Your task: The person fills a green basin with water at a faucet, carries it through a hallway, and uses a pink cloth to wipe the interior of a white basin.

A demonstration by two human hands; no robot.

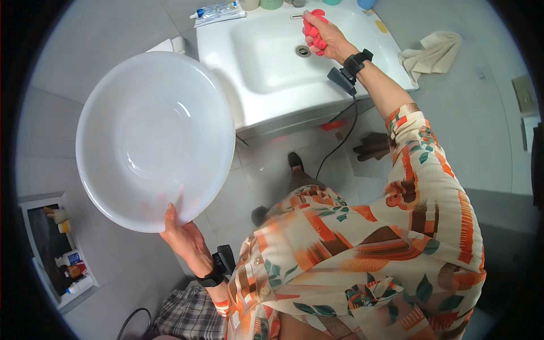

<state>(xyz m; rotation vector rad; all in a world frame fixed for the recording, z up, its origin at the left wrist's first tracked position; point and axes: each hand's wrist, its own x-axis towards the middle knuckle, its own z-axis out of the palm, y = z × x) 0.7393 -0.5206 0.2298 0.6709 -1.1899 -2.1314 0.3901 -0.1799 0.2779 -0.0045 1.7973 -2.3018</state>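
Note:
My left hand (pixel 184 241) grips the rim of a large white plastic basin (pixel 158 124) at its lower edge. The thumb lies on the inner side, and the fingers show faintly pink through the wall behind. The basin is held up at the left, tilted so that its inside faces me. My right hand (pixel 331 41) is closed round a bright pink-red bunched thing (pixel 315 34) above the far part of the white sink (pixel 260 82), close to the drain (pixel 304 51). Its exact kind is hard to make out.
Toothpaste tubes (pixel 218 11) lie on the sink's far left corner, with several cups (pixel 271 3) along the back. A beige cloth (pixel 435 54) hangs at the right edge, near a yellow soap bar (pixel 381 26). Bottles stand in a wall niche (pixel 59 249) at the left.

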